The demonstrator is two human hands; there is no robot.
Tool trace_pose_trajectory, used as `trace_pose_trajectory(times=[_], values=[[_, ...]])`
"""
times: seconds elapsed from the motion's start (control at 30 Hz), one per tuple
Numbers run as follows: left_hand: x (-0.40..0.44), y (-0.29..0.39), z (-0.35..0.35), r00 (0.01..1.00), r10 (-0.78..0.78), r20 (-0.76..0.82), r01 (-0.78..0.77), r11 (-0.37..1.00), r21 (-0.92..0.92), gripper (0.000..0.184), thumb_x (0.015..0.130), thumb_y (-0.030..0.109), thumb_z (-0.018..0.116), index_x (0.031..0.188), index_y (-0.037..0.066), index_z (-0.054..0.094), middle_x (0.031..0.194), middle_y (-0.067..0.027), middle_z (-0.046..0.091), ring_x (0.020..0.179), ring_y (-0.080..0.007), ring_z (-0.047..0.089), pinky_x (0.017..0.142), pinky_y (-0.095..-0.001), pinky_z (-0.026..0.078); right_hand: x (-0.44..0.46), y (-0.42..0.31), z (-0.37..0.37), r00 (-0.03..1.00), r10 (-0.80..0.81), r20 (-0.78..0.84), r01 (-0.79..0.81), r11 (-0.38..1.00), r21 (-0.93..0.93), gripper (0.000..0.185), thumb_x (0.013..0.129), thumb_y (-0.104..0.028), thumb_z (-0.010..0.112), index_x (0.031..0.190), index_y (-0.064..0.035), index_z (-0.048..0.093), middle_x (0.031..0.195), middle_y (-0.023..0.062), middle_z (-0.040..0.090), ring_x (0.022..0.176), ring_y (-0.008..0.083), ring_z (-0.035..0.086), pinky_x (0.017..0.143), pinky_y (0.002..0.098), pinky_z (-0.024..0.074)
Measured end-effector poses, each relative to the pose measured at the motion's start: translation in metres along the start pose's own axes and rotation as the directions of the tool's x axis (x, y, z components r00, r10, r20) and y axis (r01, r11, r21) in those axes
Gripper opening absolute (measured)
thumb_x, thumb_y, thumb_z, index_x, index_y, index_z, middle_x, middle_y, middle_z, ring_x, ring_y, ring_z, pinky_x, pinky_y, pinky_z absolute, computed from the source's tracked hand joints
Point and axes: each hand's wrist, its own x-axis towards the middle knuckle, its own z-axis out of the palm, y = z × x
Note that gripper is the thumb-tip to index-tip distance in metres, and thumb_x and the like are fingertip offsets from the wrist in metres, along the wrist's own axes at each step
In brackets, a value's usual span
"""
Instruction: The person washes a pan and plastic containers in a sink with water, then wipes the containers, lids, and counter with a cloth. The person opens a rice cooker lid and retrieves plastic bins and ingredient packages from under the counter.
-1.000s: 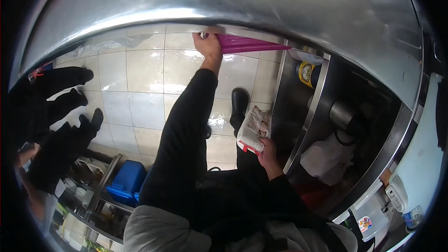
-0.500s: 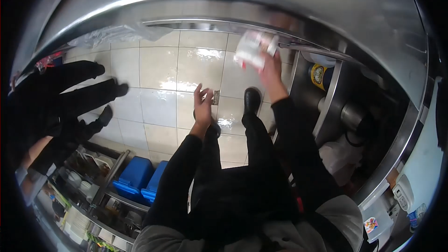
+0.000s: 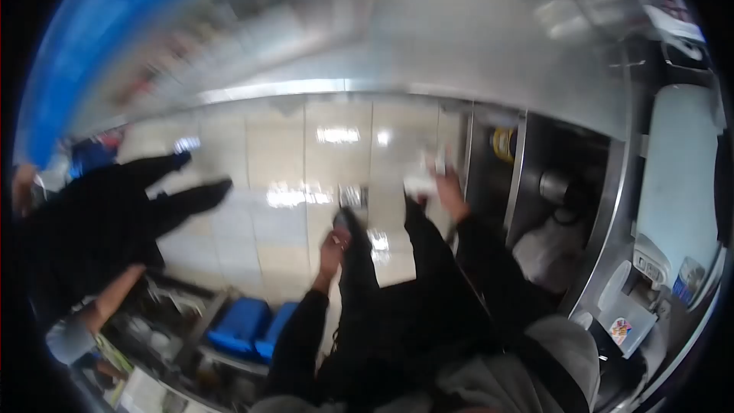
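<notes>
My right hand (image 3: 450,186) grips a white packet (image 3: 420,182) with a bit of red at its lower edge. It is held low, over the tiled floor and in front of my right leg; blur hides what kind of packet it is. My left hand (image 3: 332,251) hangs beside my left leg, close to my shoe (image 3: 344,222). Its fingers are smeared by motion, and no held thing shows in it.
A steel counter (image 3: 459,53) runs across the front. To the right, a shelf holds a metal pot (image 3: 562,186) and a white plastic bag (image 3: 543,260). Blue bins (image 3: 241,325) stand at lower left. Another person in dark trousers (image 3: 92,222) stands on the left.
The view has tilted up, showing more of the counter top. My right hand with the white packet has come down and nearer to my legs. My left hand has dropped lower, its fingers now blurred.
</notes>
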Motion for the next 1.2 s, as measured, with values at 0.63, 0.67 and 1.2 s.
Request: trace_pose_trajectory(times=[0.63,0.67,1.2], values=[[-0.136,0.434,-0.021,0.752,0.659,-0.004,-0.522,0.592,-0.614,0.036,0.097,0.040,0.057,0.115,0.010,0.058,0.098,-0.0010,0.060,0.086,-0.0147,0.057,0.078,-0.0306,0.047,-0.439,0.012,-0.056,0.937,-0.003,-0.349,-0.048,0.990,-0.135,0.032,0.083,0.001,0.060,0.115,0.0011,0.059,0.104,0.0131,0.067,0.096,0.0227,0.063,0.087,0.0357,0.0494],[-0.143,0.456,-0.029,0.809,0.579,-0.101,-0.494,0.576,-0.652,0.035,0.096,0.041,0.058,0.114,0.010,0.059,0.093,-0.0003,0.059,0.083,-0.0144,0.057,0.077,-0.0300,0.047,-0.458,-0.001,-0.053,0.929,0.080,-0.360,-0.058,0.996,0.072,0.031,0.082,0.002,0.058,0.113,0.0008,0.059,0.103,0.0125,0.067,0.095,0.0221,0.063,0.086,0.0349,0.0497],[-0.311,0.544,-0.040,0.372,0.901,-0.222,-0.913,0.311,-0.264,0.028,0.094,0.019,0.064,0.116,0.004,0.057,0.092,0.0014,0.054,0.076,-0.0067,0.047,0.068,-0.0214,0.038,-0.227,-0.456,-0.049,0.933,-0.257,-0.254,0.240,0.966,-0.096,0.034,0.091,-0.025,0.067,0.107,0.0033,0.055,0.100,0.0108,0.063,0.088,0.0197,0.061,0.073,0.0359,0.0492]])
